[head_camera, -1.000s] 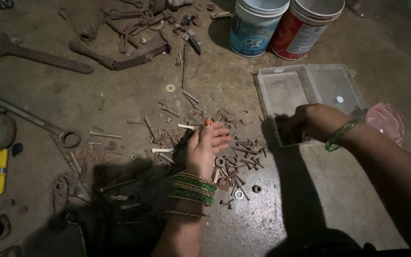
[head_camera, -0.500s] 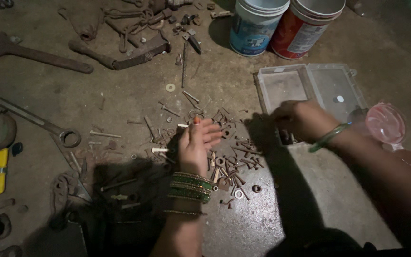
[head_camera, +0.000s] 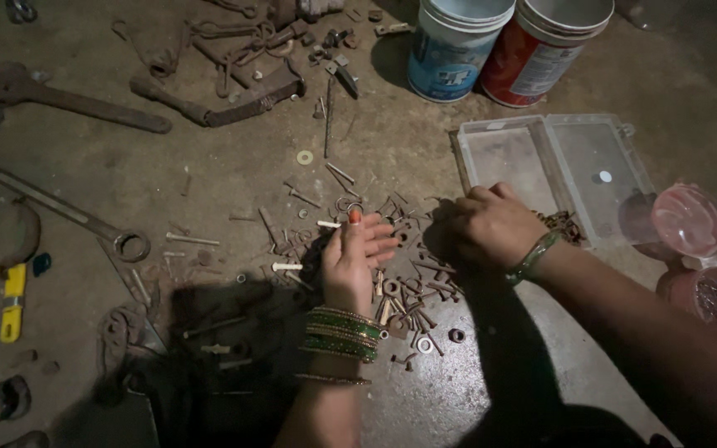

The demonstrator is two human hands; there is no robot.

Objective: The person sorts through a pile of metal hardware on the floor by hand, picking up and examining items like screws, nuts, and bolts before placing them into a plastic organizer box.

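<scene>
L hand (head_camera: 357,259) fingers loosely spread; R hand (head_camera: 491,226) curled, knuckles up.

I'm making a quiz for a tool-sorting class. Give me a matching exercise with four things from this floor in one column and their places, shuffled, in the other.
Things:
1. clear plastic compartment box
2. yellow-handled tool
3. blue-and-white plastic bucket
4. pile of rusty screws and washers

Places:
A. far left edge of the floor
B. between the left hand and the right hand
C. top, left of the red-and-white plastic bucket
D. just beyond the right hand

Pairs: 1-D, 2-A, 3-C, 4-B
</scene>
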